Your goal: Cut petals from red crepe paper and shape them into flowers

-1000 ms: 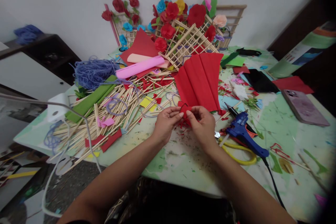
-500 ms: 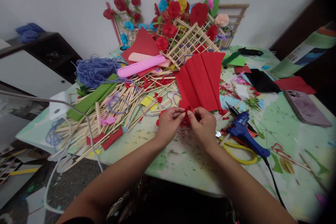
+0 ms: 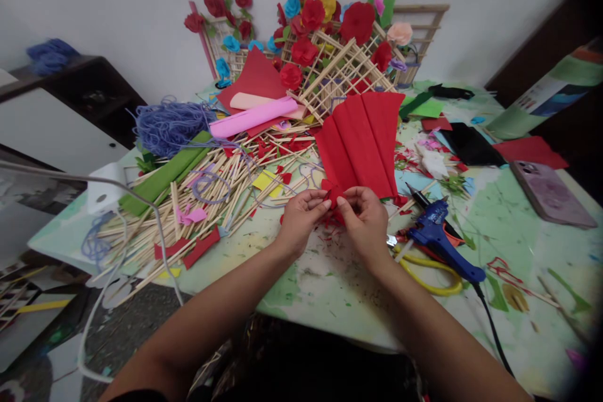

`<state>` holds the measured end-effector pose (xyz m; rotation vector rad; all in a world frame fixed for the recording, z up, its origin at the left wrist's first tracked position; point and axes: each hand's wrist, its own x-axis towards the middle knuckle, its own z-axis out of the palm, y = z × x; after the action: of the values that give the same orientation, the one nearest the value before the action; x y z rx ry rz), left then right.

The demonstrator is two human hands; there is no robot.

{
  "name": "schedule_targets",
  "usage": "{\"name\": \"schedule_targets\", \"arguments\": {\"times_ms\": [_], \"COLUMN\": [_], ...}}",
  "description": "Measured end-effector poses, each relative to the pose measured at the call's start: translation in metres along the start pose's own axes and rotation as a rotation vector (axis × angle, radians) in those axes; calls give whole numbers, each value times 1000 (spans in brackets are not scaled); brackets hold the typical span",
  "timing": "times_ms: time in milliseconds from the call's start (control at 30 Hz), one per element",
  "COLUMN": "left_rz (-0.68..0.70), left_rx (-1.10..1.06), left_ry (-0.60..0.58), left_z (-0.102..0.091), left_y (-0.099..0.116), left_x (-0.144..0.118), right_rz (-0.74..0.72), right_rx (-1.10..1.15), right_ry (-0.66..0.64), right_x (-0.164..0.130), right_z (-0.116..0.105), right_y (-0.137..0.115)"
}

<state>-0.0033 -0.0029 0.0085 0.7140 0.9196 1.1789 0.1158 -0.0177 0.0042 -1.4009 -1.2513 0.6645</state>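
Note:
Between my two hands is a small piece of red crepe paper (image 3: 333,193), pinched at its edges over the table. My left hand (image 3: 304,217) has thumb and fingertips closed on its left side. On its right side, my right hand (image 3: 365,220) grips it the same way. More red paper bits lie under and beside my fingers, partly hidden. Just beyond the hands spreads a large pleated sheet of red crepe paper (image 3: 360,144). A blue hot glue gun (image 3: 438,239) rests right of my right hand, near yellow-handled scissors (image 3: 436,282).
Thin wooden sticks (image 3: 211,191) are heaped at the left, beside purple yarn (image 3: 172,125) and folded green paper (image 3: 164,176). Stick lattices (image 3: 348,69) with paper flowers (image 3: 357,22) lean against the wall. A phone (image 3: 551,193) lies at right. A white cable (image 3: 162,245) crosses the left edge.
My fingers have shifted slightly on the red paper piece, and more of it shows flattened between the thumbs. Both hands stay in nearly the same place.

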Motion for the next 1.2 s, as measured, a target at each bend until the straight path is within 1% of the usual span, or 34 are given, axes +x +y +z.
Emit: {"name": "schedule_targets", "arguments": {"times_ms": [167,333,500,600,733,833,900,1000,1133,1200], "left_rz": [-84,-98,-111,-116,-101,-63,-38,-29,-68,-85], "left_rx": [-79,-87,-39,-4,8,19,27,21,-6,-22], "left_ry": [-25,-14,-47,-40,-5,14,22,30,18,4], "left_z": [0,0,-1,-1,-2,-4,-5,-4,-2,-1], "left_y": [1,1,2,2,0,-1,-2,-1,1,2], "left_x": [-1,-1,-1,-1,0,2,3,4,2,1], "right_rz": [25,-3,-23,-56,-130,-210,-227,-180,-86,-62], "right_rx": [20,16,-5,-27,-120,-199,-227,-228,-180,-164], "right_ry": [-13,-3,11,26,44,21,-3,-19,-31,-34], "right_x": [1,1,1,0,0,-1,-1,-2,-1,-1], "right_z": [-2,-2,-1,-1,-2,-3,-3,-3,-1,-1], "right_y": [-4,-5,-1,1,-2,-5,-5,-4,0,0]}}
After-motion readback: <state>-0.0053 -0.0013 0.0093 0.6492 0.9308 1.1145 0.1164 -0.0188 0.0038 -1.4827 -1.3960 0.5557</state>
